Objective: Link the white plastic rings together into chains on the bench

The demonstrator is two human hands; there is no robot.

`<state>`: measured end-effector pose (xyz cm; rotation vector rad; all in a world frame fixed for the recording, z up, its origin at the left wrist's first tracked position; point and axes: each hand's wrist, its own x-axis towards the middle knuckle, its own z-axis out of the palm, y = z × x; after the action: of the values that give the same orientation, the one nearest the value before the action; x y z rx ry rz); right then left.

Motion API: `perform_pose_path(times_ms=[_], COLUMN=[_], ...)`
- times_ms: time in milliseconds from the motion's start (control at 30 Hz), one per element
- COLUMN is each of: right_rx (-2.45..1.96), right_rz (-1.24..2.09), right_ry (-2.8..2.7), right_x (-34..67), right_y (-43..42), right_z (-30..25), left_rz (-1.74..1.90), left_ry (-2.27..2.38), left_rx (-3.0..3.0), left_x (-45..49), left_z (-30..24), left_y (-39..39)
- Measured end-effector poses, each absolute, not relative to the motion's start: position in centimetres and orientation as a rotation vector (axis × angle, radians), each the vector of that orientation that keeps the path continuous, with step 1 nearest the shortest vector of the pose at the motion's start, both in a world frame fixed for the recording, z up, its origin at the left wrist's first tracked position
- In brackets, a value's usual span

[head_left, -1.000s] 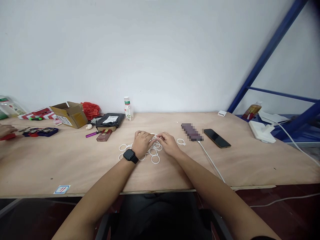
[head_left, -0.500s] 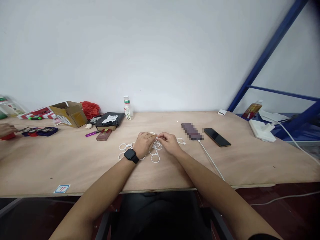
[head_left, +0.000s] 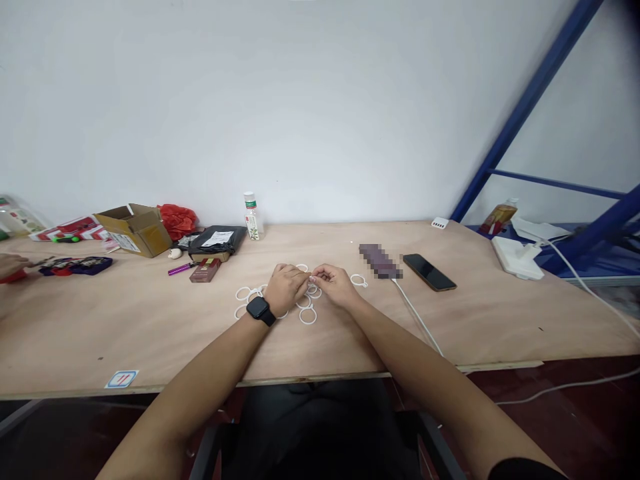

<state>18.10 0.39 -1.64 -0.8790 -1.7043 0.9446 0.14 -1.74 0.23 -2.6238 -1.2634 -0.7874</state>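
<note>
My left hand (head_left: 286,288), with a black watch (head_left: 259,309) on its wrist, is closed, its fingertips brought against those of my right hand (head_left: 336,285). Between the two pinches a small part of a white plastic ring (head_left: 312,280) shows; my fingers cover most of it. Several more thin white rings with small tabs lie around and under my hands. One ring (head_left: 309,324) rests just in front of them, and others are left of my left wrist. A separate ring (head_left: 359,285) lies to the right of my right hand.
Right of my hands are a blurred purple device (head_left: 379,261) on a white cable (head_left: 419,317) and a black phone (head_left: 429,272). On the left stand a dark red box (head_left: 205,271), black package (head_left: 218,240), bottle (head_left: 251,223) and open carton (head_left: 143,237). Another person's hand (head_left: 11,264) is far left.
The whole view has shifted slightly, moving things a little to the left. My hands keep the same pinch, fingertips together over the rings.
</note>
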Motion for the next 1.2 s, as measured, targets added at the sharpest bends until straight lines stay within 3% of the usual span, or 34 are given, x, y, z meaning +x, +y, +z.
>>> perform_pose_path(times_ms=[267,467,667,1033,1200], right_rx=[-0.988,-1.461,-1.824,-1.522,-1.248], right_rz=[0.466,0.285,0.483,0.382,0.742], right_ry=[-1.949,-2.037,-2.151,-2.166,-1.749], right_x=[19.6,25.2,29.3,26.7,23.7], right_y=[1.7,3.6,3.9,4.3,3.5], right_z=[-0.9,0.1,0.3,-1.3,-1.0], left_rz=[-0.969,-0.928,-0.868,-0.902,-0.937], left_ry=[-1.528,-1.606,-1.523,-1.484,-1.415], left_rx=[-2.43,-2.477,-2.588,-2.609,-2.623], left_x=[-0.5,-1.2,-0.6,-0.6,-0.2], left_z=[0.3,-0.1,-0.5,-0.5,-0.6], left_y=[-1.3,-0.9,-1.0,-1.1,-1.1])
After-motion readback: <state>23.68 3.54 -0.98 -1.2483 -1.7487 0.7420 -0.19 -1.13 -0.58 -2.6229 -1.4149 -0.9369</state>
